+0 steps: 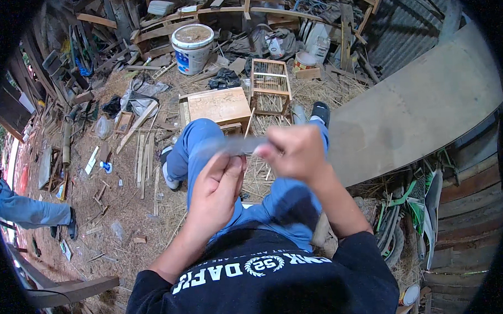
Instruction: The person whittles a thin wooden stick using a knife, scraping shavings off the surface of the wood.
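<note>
Littered ground (pixel 125 203) lies below: right hand (pixel 297 151) clenched on a blurred tool (pixel 237 145), left hand (pixel 215 188) curled, its hold unclear.

Box (pixel 219 105) ahead of hands (pixel 298 152) — bucket (pixel 190 58) behind box, frame (pixel 271 93) right of box, board (pixel 416 101) farther right.

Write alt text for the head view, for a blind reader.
A person's right grip holds a blurred, blade-like tool at the left grip, above blue-trousered legs. Beyond them, a wooden box, frame and white bucket are on a straw-strewn floor; a big board is at right, another person's leg at left.
</note>
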{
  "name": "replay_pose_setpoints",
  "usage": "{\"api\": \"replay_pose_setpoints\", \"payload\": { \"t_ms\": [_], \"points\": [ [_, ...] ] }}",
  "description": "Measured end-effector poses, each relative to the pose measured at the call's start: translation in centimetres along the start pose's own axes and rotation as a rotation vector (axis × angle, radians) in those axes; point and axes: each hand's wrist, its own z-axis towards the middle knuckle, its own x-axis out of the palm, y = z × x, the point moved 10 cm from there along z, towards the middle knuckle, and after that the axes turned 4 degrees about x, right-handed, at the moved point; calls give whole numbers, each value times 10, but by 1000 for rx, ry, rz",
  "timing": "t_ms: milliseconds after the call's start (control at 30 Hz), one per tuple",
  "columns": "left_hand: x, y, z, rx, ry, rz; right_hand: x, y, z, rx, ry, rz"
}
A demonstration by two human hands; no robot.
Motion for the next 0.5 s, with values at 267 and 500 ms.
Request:
{"api": "replay_pose_setpoints", "payload": {
  "t_ms": [267, 500],
  "points": [
    [1, 1, 3, 53, 31, 69, -19, -53, -2, 285, -66, 102],
    [6, -2, 6, 85, 50, 76, 2, 11, -5, -41, 78, 45]
  ]
}}
